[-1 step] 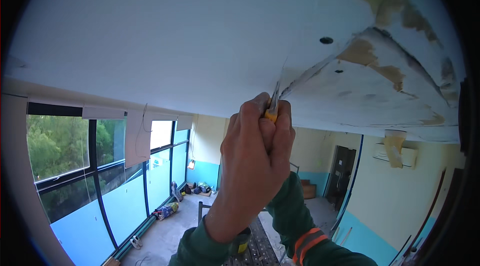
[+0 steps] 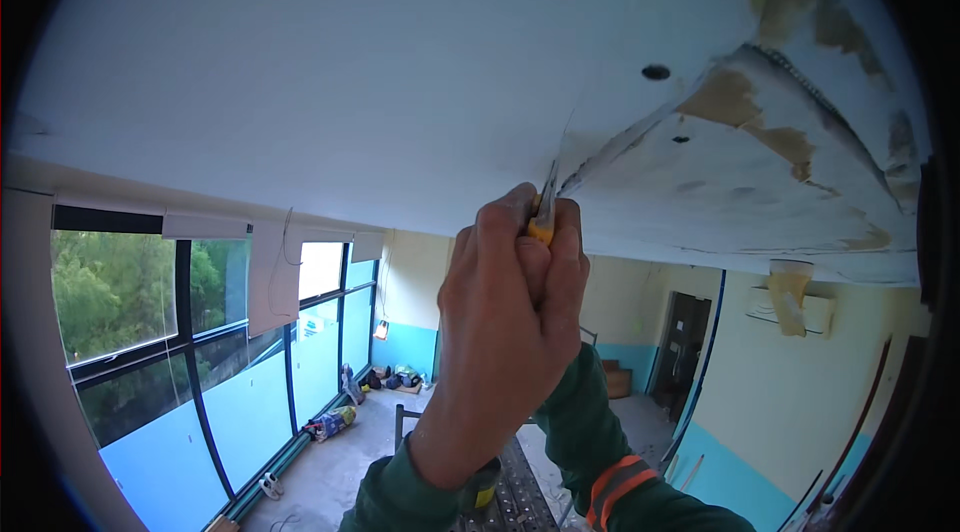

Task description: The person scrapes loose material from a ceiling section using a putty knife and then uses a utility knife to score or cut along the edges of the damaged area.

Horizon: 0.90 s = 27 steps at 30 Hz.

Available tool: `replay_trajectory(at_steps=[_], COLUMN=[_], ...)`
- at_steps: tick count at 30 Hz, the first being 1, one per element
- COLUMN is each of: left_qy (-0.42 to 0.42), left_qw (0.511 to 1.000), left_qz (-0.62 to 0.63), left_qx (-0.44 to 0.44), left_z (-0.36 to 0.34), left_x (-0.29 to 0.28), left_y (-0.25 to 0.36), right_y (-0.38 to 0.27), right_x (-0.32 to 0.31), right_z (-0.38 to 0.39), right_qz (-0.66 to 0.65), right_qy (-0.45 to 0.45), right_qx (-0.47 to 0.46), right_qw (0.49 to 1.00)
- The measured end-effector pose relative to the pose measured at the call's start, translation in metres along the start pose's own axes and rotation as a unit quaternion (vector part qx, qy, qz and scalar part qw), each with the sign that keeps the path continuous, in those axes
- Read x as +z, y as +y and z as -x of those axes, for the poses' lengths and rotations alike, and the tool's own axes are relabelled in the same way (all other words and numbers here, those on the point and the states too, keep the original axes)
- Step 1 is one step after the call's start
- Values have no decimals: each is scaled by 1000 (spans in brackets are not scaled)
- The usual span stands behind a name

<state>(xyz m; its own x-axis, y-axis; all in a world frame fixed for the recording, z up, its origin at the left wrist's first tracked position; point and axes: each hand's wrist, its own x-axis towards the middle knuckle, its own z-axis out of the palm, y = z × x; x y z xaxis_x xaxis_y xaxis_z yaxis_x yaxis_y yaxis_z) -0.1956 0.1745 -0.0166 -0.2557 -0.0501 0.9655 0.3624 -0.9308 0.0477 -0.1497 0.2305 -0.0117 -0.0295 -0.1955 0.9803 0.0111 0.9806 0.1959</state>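
Both my arms reach up to the white ceiling (image 2: 350, 62), hands clasped together around a yellow utility knife (image 2: 543, 222). Its metal blade points upward, the tip at the ceiling surface. From the tip a thin straight line runs on across the ceiling. My left hand (image 2: 500, 317) is closed and nearest to me, its back and wrist in plain view. Behind it my right hand (image 2: 534, 257) is mostly hidden; what seems to be its thumb shows just under the knife. Right of the blade, a rough open seam (image 2: 630, 142) slants away through the ceiling board.
Brown torn patches (image 2: 720, 97) and a round hole (image 2: 655, 72) mark the ceiling at right. A loose tan strip (image 2: 788, 297) hangs before a wall air conditioner (image 2: 818, 314). Below are a perforated platform (image 2: 520, 492) and a dark bucket (image 2: 482, 487). Windows (image 2: 215, 332) line the left; bags (image 2: 332, 422) lie there.
The knife and both hands have shifted slightly towards me along the ceiling. My grip looks the same.
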Motion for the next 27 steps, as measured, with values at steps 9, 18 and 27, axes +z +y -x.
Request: replay_trajectory(at_steps=[9, 18, 27], left_qy=[30, -7, -238], left_qw=[999, 993, 920], left_qz=[14, -96, -270], left_qx=[-4, -68, -156], left_z=[1, 9, 156], left_x=[18, 22, -47], left_y=[-19, -66, -172], right_y=[46, 92, 204], right_x=[-11, 4, 3], right_z=[-10, 17, 174], right_qz=[48, -48, -314], right_qy=[-13, -52, 101], right_qx=[-118, 44, 397], right_qw=[992, 996, 856])
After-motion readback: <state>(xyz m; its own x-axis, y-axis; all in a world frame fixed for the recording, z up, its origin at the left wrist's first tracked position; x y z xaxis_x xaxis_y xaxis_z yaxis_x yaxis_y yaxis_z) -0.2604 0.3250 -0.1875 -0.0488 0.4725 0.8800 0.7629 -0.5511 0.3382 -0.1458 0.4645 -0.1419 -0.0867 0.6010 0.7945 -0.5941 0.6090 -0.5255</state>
